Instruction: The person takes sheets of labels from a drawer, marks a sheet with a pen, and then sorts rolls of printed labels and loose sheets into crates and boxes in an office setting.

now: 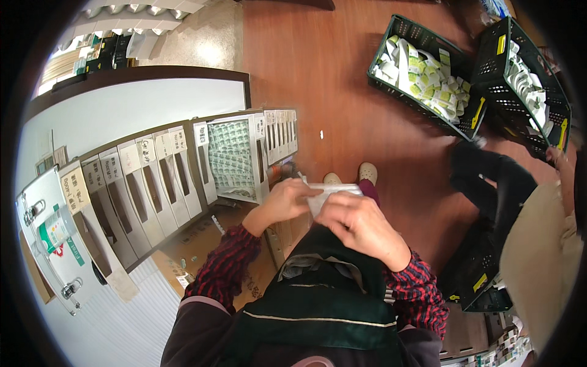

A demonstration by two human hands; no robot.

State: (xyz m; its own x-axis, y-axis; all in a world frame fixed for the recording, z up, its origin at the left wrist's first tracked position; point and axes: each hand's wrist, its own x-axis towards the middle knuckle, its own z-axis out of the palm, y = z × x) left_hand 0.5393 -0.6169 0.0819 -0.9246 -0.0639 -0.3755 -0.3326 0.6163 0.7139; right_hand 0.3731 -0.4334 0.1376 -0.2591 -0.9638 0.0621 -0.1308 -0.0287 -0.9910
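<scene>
In front of my body, both hands are on a small white sheet [337, 189], thin like paper or film; which of these it is I cannot tell. My left hand [288, 202] pinches its left edge between thumb and fingers. Over its right part, my right hand [360, 222] is slightly blurred, with fingers bent against it. Part of the sheet is hidden behind the right hand's fingers. Below the hands is my dark green apron [321, 307], whose front pocket holds some pale material [300, 268].
A low cabinet of narrow labelled drawers [151, 202] stands at left; one wide compartment [231, 158] shows green-printed labels. A metal first-aid case [69, 284] is nearby. Two dark crates [390, 87] [490, 69] hold label strips at right. Another person's hand [555, 155] touches one crate.
</scene>
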